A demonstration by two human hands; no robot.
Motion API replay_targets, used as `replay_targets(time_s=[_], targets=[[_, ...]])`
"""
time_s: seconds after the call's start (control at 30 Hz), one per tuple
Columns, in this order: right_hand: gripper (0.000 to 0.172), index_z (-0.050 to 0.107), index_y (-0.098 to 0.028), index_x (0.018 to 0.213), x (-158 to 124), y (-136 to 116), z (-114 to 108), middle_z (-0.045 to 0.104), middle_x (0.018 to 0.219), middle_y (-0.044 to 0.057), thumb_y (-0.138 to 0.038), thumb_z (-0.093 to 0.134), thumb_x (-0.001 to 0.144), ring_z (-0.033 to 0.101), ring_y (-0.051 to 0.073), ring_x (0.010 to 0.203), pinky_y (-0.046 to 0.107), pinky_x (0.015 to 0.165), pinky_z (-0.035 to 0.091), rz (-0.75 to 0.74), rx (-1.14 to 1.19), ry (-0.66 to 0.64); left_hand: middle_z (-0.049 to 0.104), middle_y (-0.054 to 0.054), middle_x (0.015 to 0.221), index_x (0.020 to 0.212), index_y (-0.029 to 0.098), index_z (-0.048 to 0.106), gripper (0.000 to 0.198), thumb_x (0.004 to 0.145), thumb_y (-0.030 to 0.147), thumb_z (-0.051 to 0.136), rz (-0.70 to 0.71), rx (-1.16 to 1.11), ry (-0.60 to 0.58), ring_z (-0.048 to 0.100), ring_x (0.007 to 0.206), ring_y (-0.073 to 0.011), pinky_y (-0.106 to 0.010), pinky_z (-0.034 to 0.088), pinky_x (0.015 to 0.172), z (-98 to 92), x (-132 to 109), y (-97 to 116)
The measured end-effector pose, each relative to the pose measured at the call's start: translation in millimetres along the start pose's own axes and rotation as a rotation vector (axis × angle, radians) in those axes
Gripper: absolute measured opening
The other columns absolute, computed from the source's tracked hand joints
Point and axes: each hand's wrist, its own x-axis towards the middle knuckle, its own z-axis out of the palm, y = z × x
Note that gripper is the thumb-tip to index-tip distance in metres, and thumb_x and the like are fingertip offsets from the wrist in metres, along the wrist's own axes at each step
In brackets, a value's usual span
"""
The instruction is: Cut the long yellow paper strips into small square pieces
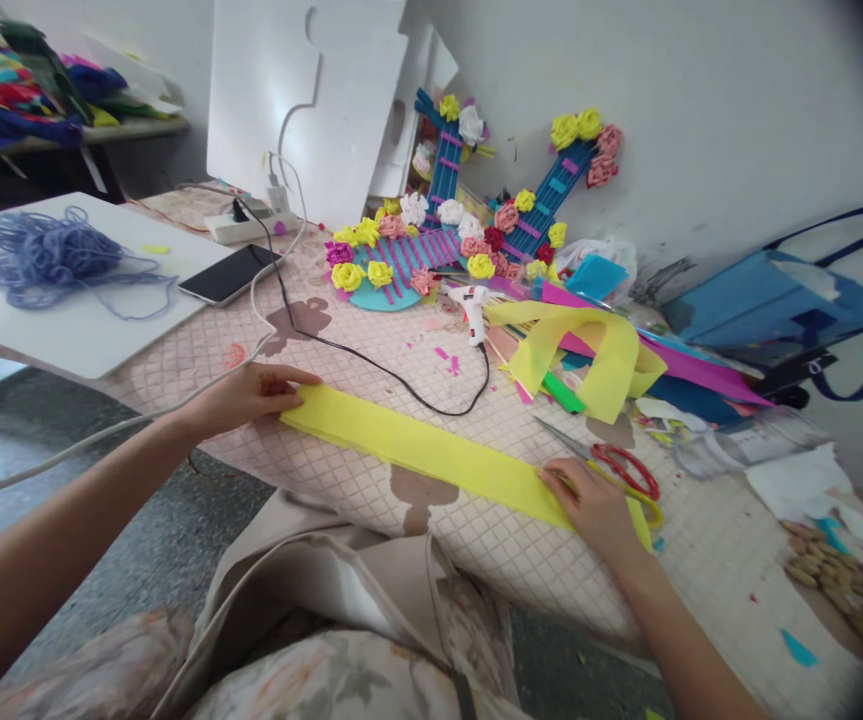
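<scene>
Your right hand (596, 510) touches the yellow strip (416, 445) near one end; I cannot tell whether that grip pinches or only presses. Your left hand (247, 400) pinches the other end. The strip lies along the bench (701, 560), its straightening seemingly done, further shaping seemingly not begun. Scissors (594, 461) lie just beyond. Farther back, flowers (480, 266) already trim the blue-and-purple piece (420, 262).

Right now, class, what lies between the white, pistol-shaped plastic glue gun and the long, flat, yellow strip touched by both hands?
The head view shows a thin black cord and small magenta scraps between the glue gun and yellow strip.
</scene>
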Motion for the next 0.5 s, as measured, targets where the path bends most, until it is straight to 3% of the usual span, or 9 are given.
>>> replay_targets(time_s=[0.1, 0.3, 0.5], targets=[[0.014, 0.056, -0.021, 0.087, 0, -1, -1, 0.067, 0.081, 0.002, -0.032, 0.048, 0.088, 0.064, 0.018, 0.073, 0.029, 0.066, 0.047, 0.000, -0.015, -0.005, 0.064, -0.003, 0.078, 0.110, 0.019, 0.062, 0.039, 0.076, 0.037, 0.055, 0.057, 0.093, -0.027, 0.054, 0.065, -0.0134, -0.022, 0.043, 0.056, 1.1, -1, -2], [0.014, 0.056, -0.021, 0.087, 0, -1, -1, 0.067, 0.081, 0.002, -0.032, 0.048, 0.088, 0.063, 0.017, 0.073, 0.028, 0.065, 0.047, -0.005, -0.025, -0.014, 0.062, -0.007, 0.107, 0.107, 0.018, 0.062, 0.033, 0.081, 0.030, 0.046, 0.176, 0.246, 0.108, 0.057, 0.086, -0.0180, -0.026, 0.047, 0.070, 13.3, -11, 1], [0.013, 0.056, -0.021, 0.087, 0, -1, 0, 0.067, 0.081, 0.003, -0.031, 0.048, 0.087, 0.064, 0.018, 0.073, 0.029, 0.066, 0.047, -0.014, -0.016, 0.003, 0.063, -0.008, 0.104, 0.105, 0.017, 0.062, 0.035, 0.082, 0.037, 0.046, 0.140, 0.220, 0.183, 0.058, 0.083, -0.0188, -0.027, 0.046, 0.067, 24.1, -15, 3]])
